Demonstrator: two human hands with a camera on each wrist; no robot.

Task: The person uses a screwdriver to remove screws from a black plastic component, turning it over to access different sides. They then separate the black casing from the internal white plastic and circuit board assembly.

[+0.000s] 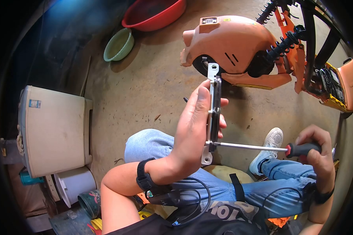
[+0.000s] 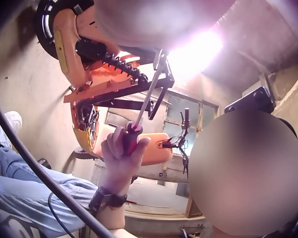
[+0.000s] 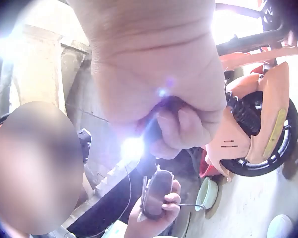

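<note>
In the head view my left hand (image 1: pixel 190 125) grips a dark oval unit on a silver metal bracket (image 1: pixel 213 70), held upright with its thin side towards me. The right wrist view shows the unit's dark broad face (image 3: pixel 158 193), with left fingers curled round its edge. My right hand (image 1: pixel 321 152) holds a screwdriver (image 1: pixel 251 147) by its red and black handle. The shaft runs level to the left, and its tip sits at the lower end of the unit, near the bracket's holed tab. The unit's exact kind cannot be told.
An orange scooter (image 1: pixel 231 47), partly taken apart, stands ahead with its shock absorbers (image 1: pixel 288 43) bare. A red basin (image 1: pixel 157 17) and a pale green basin (image 1: pixel 119 45) are on the floor. At left are a white bin (image 1: pixel 57 129) and a white bucket (image 1: pixel 75 184).
</note>
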